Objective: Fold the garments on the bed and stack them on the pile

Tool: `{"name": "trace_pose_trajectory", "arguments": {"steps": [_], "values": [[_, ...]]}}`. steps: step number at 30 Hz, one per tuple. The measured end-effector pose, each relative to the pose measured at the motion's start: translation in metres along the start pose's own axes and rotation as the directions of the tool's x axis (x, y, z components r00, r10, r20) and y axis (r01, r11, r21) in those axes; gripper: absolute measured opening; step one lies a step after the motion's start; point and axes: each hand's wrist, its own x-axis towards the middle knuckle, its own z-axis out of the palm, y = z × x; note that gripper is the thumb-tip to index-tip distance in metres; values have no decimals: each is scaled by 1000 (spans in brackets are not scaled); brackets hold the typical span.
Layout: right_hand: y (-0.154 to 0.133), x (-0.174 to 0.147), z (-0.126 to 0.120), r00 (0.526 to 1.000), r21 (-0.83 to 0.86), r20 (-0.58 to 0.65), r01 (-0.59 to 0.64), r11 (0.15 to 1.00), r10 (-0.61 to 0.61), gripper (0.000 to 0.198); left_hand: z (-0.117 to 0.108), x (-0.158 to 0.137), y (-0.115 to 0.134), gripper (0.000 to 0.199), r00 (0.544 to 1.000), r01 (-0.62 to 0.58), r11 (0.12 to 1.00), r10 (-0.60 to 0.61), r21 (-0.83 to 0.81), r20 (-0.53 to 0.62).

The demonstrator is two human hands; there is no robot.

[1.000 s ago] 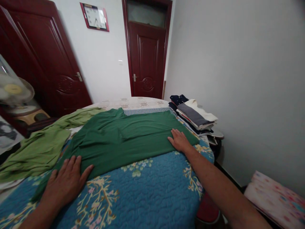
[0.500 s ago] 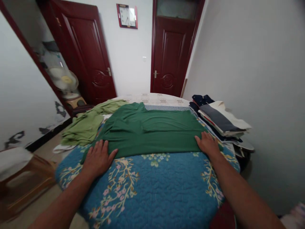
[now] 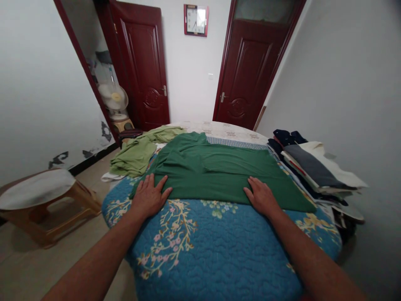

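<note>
A dark green shirt [image 3: 216,171] lies spread across the blue floral quilted cover [image 3: 219,251], its near edge running roughly straight between my hands. My left hand [image 3: 150,194] rests on the shirt's near left part, fingers spread. Fingers stretched out, my right hand [image 3: 260,194] presses on the near edge right of the middle. Neither hand grips the cloth. Some wrinkles show in the shirt's upper left part.
Light green clothing [image 3: 134,156] lies heaped at the left. A stack of folded clothes [image 3: 316,165] stands at the right by the wall. A stool [image 3: 46,196] is on the floor at the left. Behind are two dark red doors [image 3: 142,62] and a clock [image 3: 196,20].
My right hand has slid left along the shirt's near edge, away from its right end. My left hand stays on the left part. The view has turned to the left.
</note>
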Motion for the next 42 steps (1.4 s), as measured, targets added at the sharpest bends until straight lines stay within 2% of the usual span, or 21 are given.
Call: {"name": "trace_pose_trajectory", "arguments": {"steps": [4, 13, 19, 23, 27, 35, 42], "values": [[10, 1, -1, 1000, 7, -12, -21, 1000, 21, 65, -1, 0, 0, 71, 1000, -2, 1000, 2, -2, -11], [9, 1, -1, 999, 18, -34, -36, 999, 37, 61, 4, 1, -2, 74, 1000, 1, 1000, 0, 20, -21], [36, 1, 4, 986, -5, -13, -164, 987, 163, 70, -2, -3, 3, 90, 997, 76, 996, -74, 54, -24], [60, 6, 8, 962, -23, -9, -275, 961, 275, 75, -5, -5, 6, 92, 996, 87, 995, -87, 51, -11], [73, 7, 9, 935, -31, -21, -356, 934, 355, 79, -3, -6, 4, 90, 996, 85, 996, -85, 21, -14], [80, 6, 11, 916, -32, -30, -400, 916, 399, 82, -5, -7, 4, 83, 996, 85, 996, -85, -27, 0], [99, 8, 5, 888, -35, -13, -461, 887, 461, 81, -5, -5, 5, 81, 995, 102, 995, -102, -16, 1]]}}
